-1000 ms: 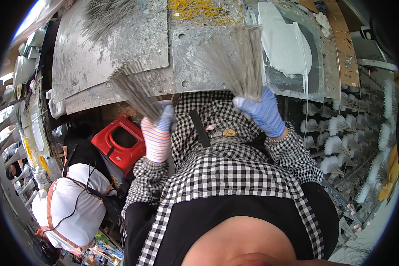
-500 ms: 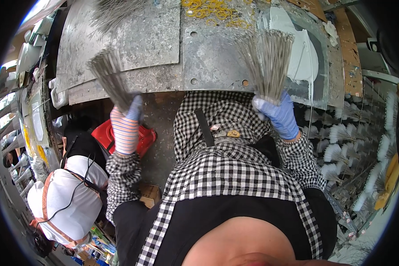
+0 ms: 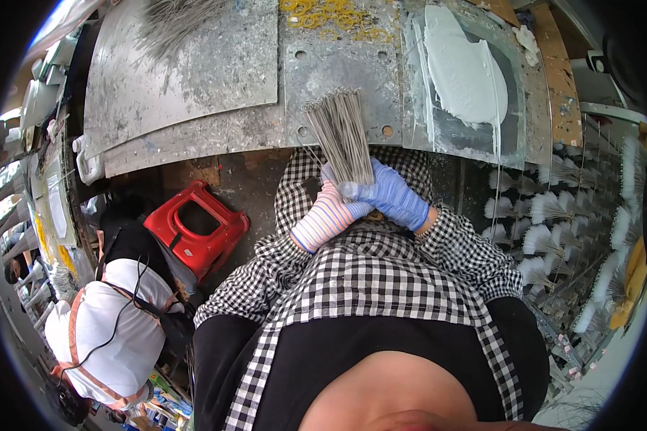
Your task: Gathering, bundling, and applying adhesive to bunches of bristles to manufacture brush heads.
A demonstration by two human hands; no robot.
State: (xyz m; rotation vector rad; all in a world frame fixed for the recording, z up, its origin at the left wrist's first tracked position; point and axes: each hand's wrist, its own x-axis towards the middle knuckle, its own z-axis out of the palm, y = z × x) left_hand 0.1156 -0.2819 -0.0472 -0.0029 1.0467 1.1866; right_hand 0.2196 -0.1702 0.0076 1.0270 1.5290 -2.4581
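Both hands meet in front of my checked apron around one bundle of thin grey metal wires (image 3: 343,136), whose upper ends fan out over the table's near edge. My left hand (image 3: 325,217), in a striped pink, white and blue glove, is closed around the lower left of the bundle. From the right, my right hand (image 3: 392,195) in a blue glove wraps over the lower end, its thumb lying across the wires. The wires' bottom ends are hidden in the gloves. At the table's far left lies a loose heap of similar wires (image 3: 172,25).
White paste (image 3: 467,72) is spread on a plate at the table's right. Yellow rubber bands (image 3: 331,16) lie at the back. A red plastic stool (image 3: 198,230) stands left on the floor, beside a person in white (image 3: 115,323). Racks of white-tipped wire bunches (image 3: 553,230) line the right.
My hands, which were apart with a wire bundle in each, have come together at the middle. The two bundles are now joined into one and held lower.
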